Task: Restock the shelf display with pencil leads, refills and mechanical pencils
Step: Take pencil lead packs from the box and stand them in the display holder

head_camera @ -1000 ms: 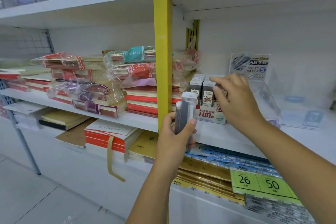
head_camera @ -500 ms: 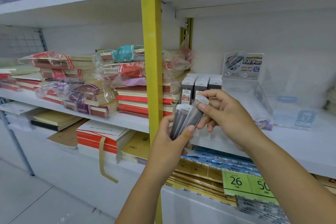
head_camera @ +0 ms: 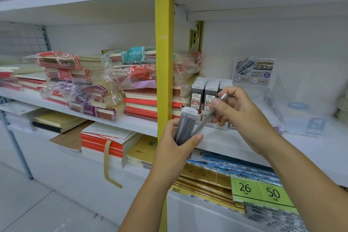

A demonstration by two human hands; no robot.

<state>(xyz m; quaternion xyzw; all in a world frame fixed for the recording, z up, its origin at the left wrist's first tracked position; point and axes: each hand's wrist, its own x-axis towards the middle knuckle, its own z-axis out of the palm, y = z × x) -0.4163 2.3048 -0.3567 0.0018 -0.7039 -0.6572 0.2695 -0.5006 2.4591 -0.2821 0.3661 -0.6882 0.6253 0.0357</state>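
Evidently mid-restock, the right hand (head_camera: 239,111) pinches one tilted lead case (head_camera: 209,117) near the display box (head_camera: 201,96), the left hand (head_camera: 173,149) grips the spares (head_camera: 185,126), and next it likely needs slotting upright.

Yellow upright post (head_camera: 163,43), white shelf (head_camera: 310,149), red-banded notebooks (head_camera: 148,101), green price tag (head_camera: 259,190)
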